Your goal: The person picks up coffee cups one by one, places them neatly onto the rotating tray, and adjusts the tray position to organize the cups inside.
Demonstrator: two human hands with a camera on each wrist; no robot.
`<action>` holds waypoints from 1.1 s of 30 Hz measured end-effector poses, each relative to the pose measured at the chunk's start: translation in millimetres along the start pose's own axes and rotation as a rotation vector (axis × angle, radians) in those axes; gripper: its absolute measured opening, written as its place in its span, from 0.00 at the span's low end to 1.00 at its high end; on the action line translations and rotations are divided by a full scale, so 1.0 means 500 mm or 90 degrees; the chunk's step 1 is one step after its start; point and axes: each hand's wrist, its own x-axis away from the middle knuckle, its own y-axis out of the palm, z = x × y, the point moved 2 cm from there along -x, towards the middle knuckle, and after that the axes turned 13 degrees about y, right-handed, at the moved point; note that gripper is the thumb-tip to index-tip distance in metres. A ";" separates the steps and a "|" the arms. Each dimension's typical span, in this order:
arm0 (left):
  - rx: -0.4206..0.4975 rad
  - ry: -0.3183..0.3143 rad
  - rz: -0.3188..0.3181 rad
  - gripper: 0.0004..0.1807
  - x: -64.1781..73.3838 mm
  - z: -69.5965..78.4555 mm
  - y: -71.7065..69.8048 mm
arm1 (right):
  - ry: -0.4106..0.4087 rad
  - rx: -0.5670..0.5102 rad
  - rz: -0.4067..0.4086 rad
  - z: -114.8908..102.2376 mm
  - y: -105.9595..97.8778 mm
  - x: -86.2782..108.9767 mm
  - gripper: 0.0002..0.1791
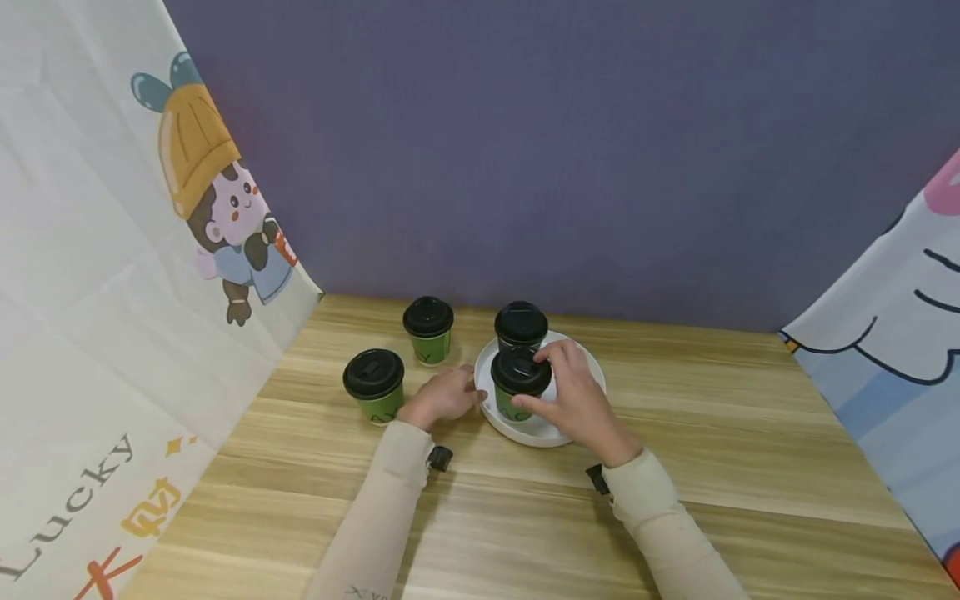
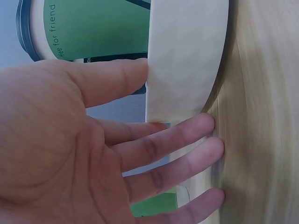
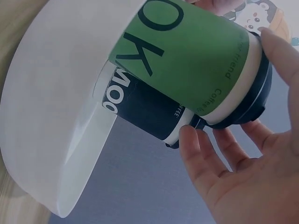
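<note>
My right hand [image 1: 576, 402] grips a green paper coffee cup [image 1: 514, 405] by its black lid, thumb on one side and fingers on the other. That cup is over the white plate [image 1: 592, 367]; whether its base touches the plate I cannot tell. Just behind it is a dark paper coffee cup [image 3: 145, 106], also black-lidded. At the plate's left edge is my left hand [image 1: 444, 395]. In the left wrist view its thumb touches the rim, and the other fingers extend fairly straight along the outer side.
Two more green cups with black lids stand left of the plate: one farther back [image 1: 431, 343], one nearer [image 1: 377, 392], close to my left wrist. A purple-grey backdrop [image 1: 555, 150] rises behind the wooden table [image 1: 712, 392], with printed cloths at both sides.
</note>
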 end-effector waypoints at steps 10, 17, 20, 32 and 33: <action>0.000 -0.001 0.008 0.29 0.006 -0.003 -0.005 | -0.016 -0.011 -0.011 -0.005 -0.017 -0.001 0.32; -0.010 -0.002 0.009 0.30 0.009 -0.006 -0.008 | -0.018 -0.042 -0.001 0.012 -0.031 -0.010 0.23; -0.013 -0.007 0.013 0.30 0.004 -0.006 -0.008 | -0.012 -0.041 -0.001 0.028 -0.042 -0.020 0.18; -0.039 -0.017 0.066 0.22 -0.035 -0.004 0.001 | 0.059 -0.007 -0.035 0.146 -0.084 -0.076 0.14; -0.041 -0.021 0.071 0.21 -0.038 -0.003 0.001 | 0.068 -0.005 -0.045 0.158 -0.086 -0.080 0.15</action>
